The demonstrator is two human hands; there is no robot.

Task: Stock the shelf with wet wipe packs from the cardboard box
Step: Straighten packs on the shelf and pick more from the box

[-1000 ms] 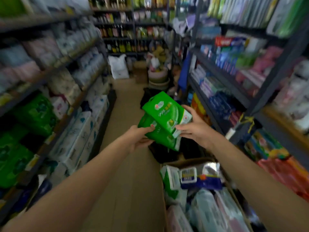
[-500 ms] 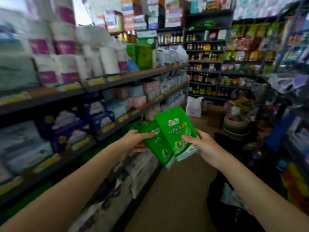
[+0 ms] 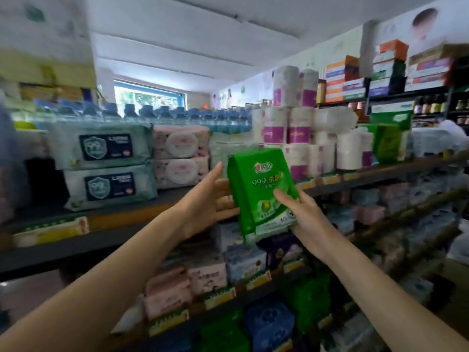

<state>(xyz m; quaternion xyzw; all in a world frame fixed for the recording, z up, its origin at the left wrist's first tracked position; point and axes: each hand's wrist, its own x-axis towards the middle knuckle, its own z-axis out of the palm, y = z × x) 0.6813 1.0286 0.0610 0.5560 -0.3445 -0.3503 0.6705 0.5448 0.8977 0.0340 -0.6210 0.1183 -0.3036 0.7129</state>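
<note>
Shelf (image 3: 157,199) ahead — both arms outstretched, right hand (image 3: 308,219) holding green pack (image 3: 261,191).

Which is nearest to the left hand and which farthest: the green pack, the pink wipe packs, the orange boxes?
1. Green pack: touching the left hand, on its right.
2. Pink wipe packs: just above-left, on the shelf.
3. Orange boxes: far upper right.

Stacked toilet-paper rolls (image 3: 299,133), blue-capped water bottles (image 3: 177,118), colourful boxes (image 3: 355,80) above.

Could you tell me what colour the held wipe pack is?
Green wipe pack, clearest in the head view.
</note>
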